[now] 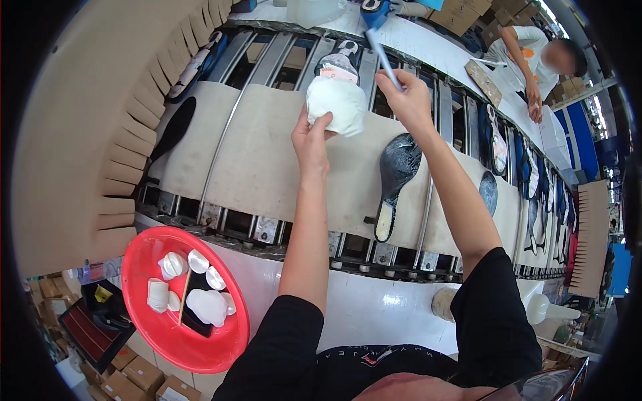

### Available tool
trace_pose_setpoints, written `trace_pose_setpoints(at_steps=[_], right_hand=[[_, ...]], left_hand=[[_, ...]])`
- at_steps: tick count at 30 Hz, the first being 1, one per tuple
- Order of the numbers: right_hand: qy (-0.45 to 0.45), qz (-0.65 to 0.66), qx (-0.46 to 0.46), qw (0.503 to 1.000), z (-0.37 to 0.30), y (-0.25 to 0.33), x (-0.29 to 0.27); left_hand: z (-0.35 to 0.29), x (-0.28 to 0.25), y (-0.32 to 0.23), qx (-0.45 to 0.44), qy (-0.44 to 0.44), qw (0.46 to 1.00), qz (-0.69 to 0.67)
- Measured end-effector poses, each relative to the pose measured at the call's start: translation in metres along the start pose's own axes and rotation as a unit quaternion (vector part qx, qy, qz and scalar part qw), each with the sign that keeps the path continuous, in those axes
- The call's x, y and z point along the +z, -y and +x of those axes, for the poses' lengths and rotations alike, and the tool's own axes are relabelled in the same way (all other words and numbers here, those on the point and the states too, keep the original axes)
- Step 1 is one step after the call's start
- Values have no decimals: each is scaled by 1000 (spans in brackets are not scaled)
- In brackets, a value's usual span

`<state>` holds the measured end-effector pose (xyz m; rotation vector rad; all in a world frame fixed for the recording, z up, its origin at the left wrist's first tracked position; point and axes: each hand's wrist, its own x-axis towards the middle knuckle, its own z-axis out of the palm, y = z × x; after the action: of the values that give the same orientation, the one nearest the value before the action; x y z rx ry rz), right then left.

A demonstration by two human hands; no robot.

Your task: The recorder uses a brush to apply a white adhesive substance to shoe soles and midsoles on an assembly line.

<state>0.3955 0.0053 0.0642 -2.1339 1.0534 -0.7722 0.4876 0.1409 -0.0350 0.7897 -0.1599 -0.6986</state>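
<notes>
Left hand (311, 140) has thumb and fingers pinched on a white piece (338, 107) over the conveyor (261, 150), overlapping a shoe-shaped thing (338, 61); can't tell if they're attached. Right hand (406, 100) is gripping a white-handled tool (383, 57). My guess is it's the tool step, so next probably means steadying that piece and bringing the tool over. Some white lumps (207, 306) sit in the red tub (137, 314).
</notes>
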Motion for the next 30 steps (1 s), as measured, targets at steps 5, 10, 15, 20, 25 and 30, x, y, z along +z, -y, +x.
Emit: trace_pose_setpoints(at_steps=[5,10,15,20,25,30], right_hand=[[59,69,-100,991,-28,15,12],[44,-37,-189,980,-36,17,31],[33,-131,-238,962,-40,19,34],[18,-145,-256,956,-42,18,37],[25,-133,-273,952,-39,18,37],[42,-122,-279,952,-37,17,34]], left_hand=[[-2,4,7,67,28,996,60],[-4,5,11,109,33,989,96],[-2,5,11,154,34,978,140],[-5,8,7,212,30,959,188],[-4,6,9,256,40,934,247],[-2,2,8,223,81,951,199]])
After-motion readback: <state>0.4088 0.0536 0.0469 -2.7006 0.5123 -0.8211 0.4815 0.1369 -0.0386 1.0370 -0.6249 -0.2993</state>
